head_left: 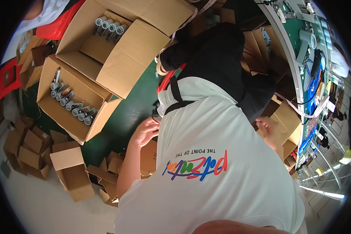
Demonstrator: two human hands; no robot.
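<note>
Cardboard box (pixel 288 120) stands at three o'clock, just beyond the half-curled right hand (pixel 268 130), whose grip I cannot tell. Toward eight o'clock from the middle, the left hand (pixel 145 132) bends its fingers at the edge of the white shirt (pixel 206 128), and whether it grasps anything is hidden. Grey cylinders (pixel 77 112) lie in an open carton (pixel 50 102) between nine and ten o'clock.

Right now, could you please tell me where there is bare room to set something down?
Green floor looks bare between the left hand and the nearer box of cylinders. The farther box shows bare cardboard beside its four cylinders. Crowded: the workbench at right and the cartons at lower left.
</note>
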